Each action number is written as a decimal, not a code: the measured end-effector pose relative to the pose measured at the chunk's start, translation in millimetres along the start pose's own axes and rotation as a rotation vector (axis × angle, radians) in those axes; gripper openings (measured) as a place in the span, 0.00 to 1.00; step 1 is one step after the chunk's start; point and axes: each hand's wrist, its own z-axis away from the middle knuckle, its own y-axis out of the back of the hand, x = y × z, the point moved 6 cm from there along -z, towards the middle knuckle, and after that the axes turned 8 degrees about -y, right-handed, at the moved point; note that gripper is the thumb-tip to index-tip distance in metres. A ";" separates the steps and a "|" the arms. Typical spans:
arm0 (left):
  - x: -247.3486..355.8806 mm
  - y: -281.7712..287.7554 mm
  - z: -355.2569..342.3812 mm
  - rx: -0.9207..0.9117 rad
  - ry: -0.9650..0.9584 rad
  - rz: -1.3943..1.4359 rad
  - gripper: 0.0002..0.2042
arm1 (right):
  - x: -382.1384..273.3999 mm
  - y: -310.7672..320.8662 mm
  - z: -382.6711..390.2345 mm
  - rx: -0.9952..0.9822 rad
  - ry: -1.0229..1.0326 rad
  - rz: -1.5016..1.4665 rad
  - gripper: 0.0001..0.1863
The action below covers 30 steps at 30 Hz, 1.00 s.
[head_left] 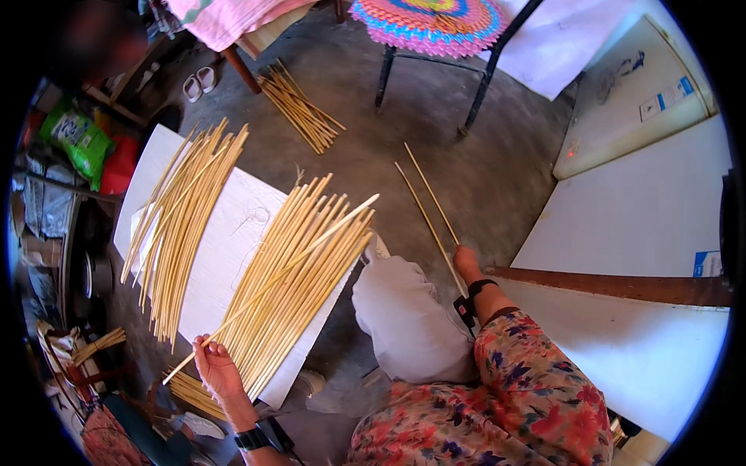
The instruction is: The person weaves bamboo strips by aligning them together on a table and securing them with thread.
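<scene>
My left hand (217,366) pinches a long pale-yellow stick (315,243) near its lower end. That stick slants across the top of a wide bundle of similar straight sticks (284,287) on a white board (225,225). On the board's far left lies a second bundle of sticks (184,225), a few crossing over the others. My right hand (467,264) is out to the right above my knee, closed round two thin sticks (432,194) that point up and away over the floor. Its fingers are partly hidden.
More sticks (303,113) lie on the concrete floor beside a table leg. A chair with a colourful cushion (435,23) stands ahead, white cabinets (622,206) to the right. Slippers (199,83) and a green bag (78,140) are at left; another person's shoe (203,425) shows lower left.
</scene>
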 end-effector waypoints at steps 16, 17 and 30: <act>-14.9 -12.0 -15.0 -0.011 0.086 0.107 0.06 | -452.6 320.1 183.4 -0.247 1.040 -0.457 0.09; -10.4 -12.4 -15.0 0.001 0.097 0.123 0.06 | -484.3 300.8 206.4 -0.178 1.268 -0.279 0.09; 2.1 9.0 -18.7 0.148 0.146 0.199 0.05 | -616.0 42.0 281.9 0.151 1.724 0.361 0.08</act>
